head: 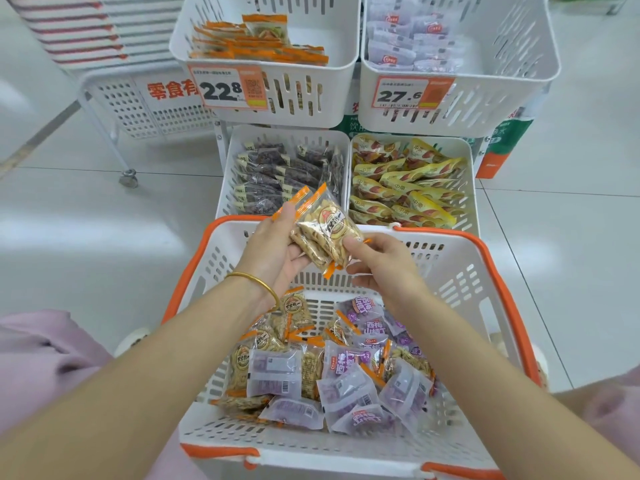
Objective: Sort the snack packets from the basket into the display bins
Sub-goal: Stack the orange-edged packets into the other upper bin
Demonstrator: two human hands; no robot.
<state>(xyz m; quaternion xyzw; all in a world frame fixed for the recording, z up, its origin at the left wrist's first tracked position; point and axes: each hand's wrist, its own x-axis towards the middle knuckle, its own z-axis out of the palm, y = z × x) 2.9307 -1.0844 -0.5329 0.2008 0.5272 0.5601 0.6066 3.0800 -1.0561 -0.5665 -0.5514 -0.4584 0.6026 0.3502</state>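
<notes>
Orange-edged seed packets (325, 226): small stack, held above the far rim of the white, orange-rimmed basket (498, 271).
Left hand (277, 247): fingers curled under the stack, thumb on top.
Right hand (384, 268): thumb and forefinger pinching the stack's near corner.
Basket contents: more orange-edged packets mixed with purple packets (360, 386).
Upper-left bin (311, 109): similar orange-edged stock.

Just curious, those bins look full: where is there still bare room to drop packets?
Bare floor: upper left bin, right of the orange packets; upper right bin, right of the purple packets. The lower left bin and lower right bin are crowded.
</notes>
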